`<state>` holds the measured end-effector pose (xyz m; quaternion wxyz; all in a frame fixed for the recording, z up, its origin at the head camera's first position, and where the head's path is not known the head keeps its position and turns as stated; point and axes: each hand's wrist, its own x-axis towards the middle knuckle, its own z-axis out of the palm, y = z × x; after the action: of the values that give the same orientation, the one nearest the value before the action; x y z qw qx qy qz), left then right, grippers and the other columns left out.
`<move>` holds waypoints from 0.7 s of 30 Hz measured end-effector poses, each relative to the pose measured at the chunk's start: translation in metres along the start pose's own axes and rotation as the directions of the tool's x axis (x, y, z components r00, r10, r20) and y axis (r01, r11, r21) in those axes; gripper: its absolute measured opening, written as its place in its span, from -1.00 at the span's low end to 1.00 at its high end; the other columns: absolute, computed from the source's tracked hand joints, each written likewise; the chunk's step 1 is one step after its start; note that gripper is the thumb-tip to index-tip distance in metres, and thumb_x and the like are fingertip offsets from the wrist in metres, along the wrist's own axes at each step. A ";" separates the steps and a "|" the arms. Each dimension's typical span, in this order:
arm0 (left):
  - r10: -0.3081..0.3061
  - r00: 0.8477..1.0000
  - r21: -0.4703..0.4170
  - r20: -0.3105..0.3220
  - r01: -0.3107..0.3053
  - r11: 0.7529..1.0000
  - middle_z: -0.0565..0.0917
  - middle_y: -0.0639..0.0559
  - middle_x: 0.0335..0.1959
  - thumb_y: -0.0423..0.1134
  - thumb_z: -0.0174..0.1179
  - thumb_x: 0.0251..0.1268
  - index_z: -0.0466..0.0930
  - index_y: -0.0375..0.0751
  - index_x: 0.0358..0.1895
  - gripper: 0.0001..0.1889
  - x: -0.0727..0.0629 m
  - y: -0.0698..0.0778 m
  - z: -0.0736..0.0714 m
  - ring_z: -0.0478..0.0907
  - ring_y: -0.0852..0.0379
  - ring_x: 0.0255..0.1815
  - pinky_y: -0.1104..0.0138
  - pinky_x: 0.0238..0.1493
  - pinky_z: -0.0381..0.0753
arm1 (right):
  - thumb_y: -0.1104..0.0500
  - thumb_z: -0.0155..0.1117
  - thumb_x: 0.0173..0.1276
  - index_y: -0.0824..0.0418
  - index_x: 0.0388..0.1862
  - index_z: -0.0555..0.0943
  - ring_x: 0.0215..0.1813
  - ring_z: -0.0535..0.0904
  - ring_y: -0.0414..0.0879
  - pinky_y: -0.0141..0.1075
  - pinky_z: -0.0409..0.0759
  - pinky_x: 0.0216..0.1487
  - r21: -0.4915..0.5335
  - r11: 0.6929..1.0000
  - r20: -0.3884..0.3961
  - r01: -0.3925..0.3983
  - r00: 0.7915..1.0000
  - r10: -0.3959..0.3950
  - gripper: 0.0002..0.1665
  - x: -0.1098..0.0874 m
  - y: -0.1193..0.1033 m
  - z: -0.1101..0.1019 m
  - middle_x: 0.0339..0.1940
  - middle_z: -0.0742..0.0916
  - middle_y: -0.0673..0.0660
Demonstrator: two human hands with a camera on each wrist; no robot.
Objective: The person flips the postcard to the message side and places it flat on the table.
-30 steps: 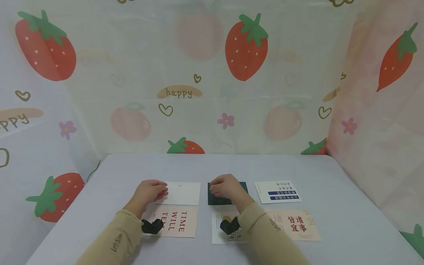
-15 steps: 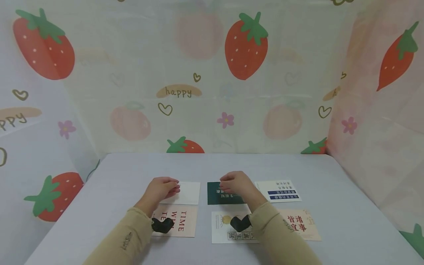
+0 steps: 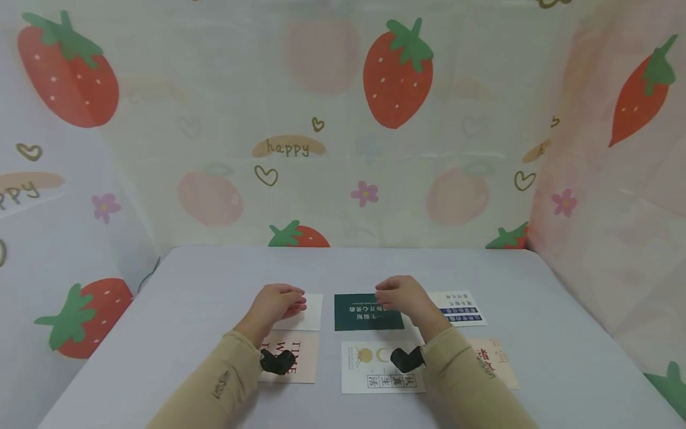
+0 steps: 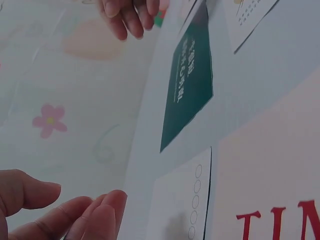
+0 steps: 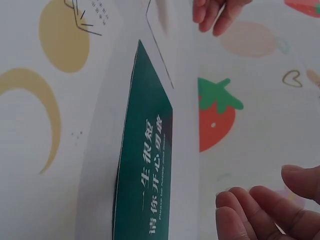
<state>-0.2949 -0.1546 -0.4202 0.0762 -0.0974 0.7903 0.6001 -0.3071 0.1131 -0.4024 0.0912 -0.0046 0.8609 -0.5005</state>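
My left hand [image 3: 272, 307] hovers over a white card [image 3: 313, 313], with loosely bent fingers and nothing in them. A row of small printed circles runs along that card's edge in the left wrist view. My right hand [image 3: 408, 304] is held above the right end of a dark green card [image 3: 356, 316] with white lettering. Its thumb and fingers [image 5: 232, 220] are apart and hold nothing. In front lie a pink card [image 3: 305, 372] with red "TIME" lettering and a white card [image 3: 356, 372] with a yellow sun and moon.
A white card with navy bars [image 3: 471, 304] lies behind my right wrist. Partly under my right sleeve is a pink card with red characters [image 3: 506, 372]. Strawberry-print cloth [image 3: 321, 89] walls the white table [image 3: 187, 280] at the back and sides.
Both hands have drifted right above the cards. More of the green card and the sun-and-moon card is uncovered, while less of the left white card shows. The cards lie where they were.
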 end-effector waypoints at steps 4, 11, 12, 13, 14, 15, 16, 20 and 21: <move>-0.007 1.000 -0.005 0.022 0.007 1.000 0.64 -0.14 -0.18 -0.26 0.09 0.27 0.53 -0.35 0.01 -0.69 0.001 0.000 0.007 0.63 0.10 -0.26 0.35 -0.17 0.61 | 0.20 0.20 0.27 0.29 0.01 0.56 -0.18 0.62 -0.10 -0.29 0.60 -0.11 -0.015 1.000 -0.018 -0.015 1.000 0.015 -0.65 0.000 0.007 -0.005 -0.12 0.66 0.15; 0.011 0.998 -0.037 0.054 -0.009 0.999 0.64 -0.15 -0.18 -0.25 0.11 0.26 0.54 -0.37 0.00 -0.69 0.003 -0.004 0.017 0.63 0.10 -0.26 0.35 -0.16 0.61 | 0.19 0.20 0.26 0.28 0.03 0.55 -0.18 0.61 -0.12 -0.27 0.59 -0.11 -0.042 0.999 -0.048 -0.021 0.999 0.019 -0.64 0.001 0.016 -0.011 -0.10 0.66 0.14; 0.016 0.998 -0.038 0.058 -0.013 0.999 0.64 -0.14 -0.18 -0.25 0.11 0.25 0.53 -0.37 0.00 -0.68 0.004 -0.004 0.018 0.63 0.11 -0.26 0.35 -0.16 0.61 | 0.19 0.20 0.26 0.27 0.03 0.55 -0.18 0.61 -0.12 -0.27 0.59 -0.11 -0.045 0.999 -0.052 -0.023 0.998 0.021 -0.64 0.001 0.017 -0.011 -0.10 0.66 0.14; 0.020 0.998 -0.039 0.061 -0.018 0.999 0.64 -0.14 -0.18 -0.24 0.11 0.25 0.53 -0.37 0.00 -0.68 0.004 -0.004 0.018 0.63 0.11 -0.26 0.34 -0.15 0.61 | 0.19 0.20 0.26 0.27 0.03 0.55 -0.18 0.61 -0.12 -0.27 0.59 -0.11 -0.044 0.999 -0.054 -0.026 0.998 0.024 -0.64 0.001 0.018 -0.012 -0.10 0.66 0.14; 0.025 0.998 -0.040 0.064 -0.023 0.999 0.64 -0.14 -0.18 -0.25 0.11 0.25 0.53 -0.37 0.00 -0.68 0.005 -0.004 0.019 0.63 0.11 -0.26 0.34 -0.15 0.61 | 0.18 0.20 0.26 0.26 0.03 0.55 -0.18 0.61 -0.12 -0.26 0.59 -0.10 -0.043 0.999 -0.057 -0.032 0.998 0.030 -0.64 0.001 0.019 -0.012 -0.09 0.65 0.14; 0.030 0.997 -0.039 0.069 -0.027 0.999 0.64 -0.14 -0.17 -0.25 0.11 0.25 0.53 -0.37 0.00 -0.68 0.005 -0.005 0.020 0.63 0.12 -0.26 0.34 -0.15 0.61 | 0.17 0.20 0.26 0.25 0.04 0.55 -0.17 0.61 -0.12 -0.22 0.58 -0.08 -0.046 0.998 -0.058 -0.047 0.997 0.044 -0.64 0.001 0.020 -0.012 -0.09 0.65 0.13; 0.034 0.997 -0.037 0.075 -0.031 0.999 0.64 -0.13 -0.16 -0.24 0.11 0.25 0.53 -0.37 0.00 -0.68 0.005 -0.005 0.022 0.63 0.12 -0.25 0.33 -0.15 0.60 | 0.16 0.20 0.26 0.23 0.04 0.55 -0.17 0.61 -0.12 -0.19 0.57 -0.07 -0.047 0.997 -0.064 -0.062 0.996 0.059 -0.64 0.001 0.021 -0.013 -0.09 0.65 0.12; 0.043 0.995 -0.026 0.089 -0.041 0.999 0.63 -0.13 -0.13 -0.24 0.11 0.25 0.54 -0.35 0.00 -0.68 0.006 -0.007 0.026 0.63 0.13 -0.23 0.33 -0.14 0.60 | 0.15 0.20 0.26 0.22 0.03 0.55 -0.15 0.60 -0.10 -0.15 0.56 -0.05 -0.040 0.994 -0.076 -0.101 0.992 0.097 -0.64 0.001 0.025 -0.014 -0.09 0.66 0.12; 0.044 0.995 -0.020 0.094 -0.042 0.999 0.63 -0.13 -0.12 -0.23 0.10 0.26 0.54 -0.34 0.00 -0.68 0.006 -0.008 0.027 0.63 0.13 -0.22 0.33 -0.13 0.60 | 0.15 0.20 0.26 0.23 0.03 0.55 -0.15 0.60 -0.10 -0.16 0.56 -0.05 -0.038 0.994 -0.076 -0.105 0.992 0.102 -0.64 0.001 0.026 -0.014 -0.09 0.66 0.13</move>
<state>-0.2988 -0.1314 -0.4366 0.0996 -0.0525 0.7824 0.6125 -0.3080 0.1379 -0.4188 0.0851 0.0565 0.8731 -0.4768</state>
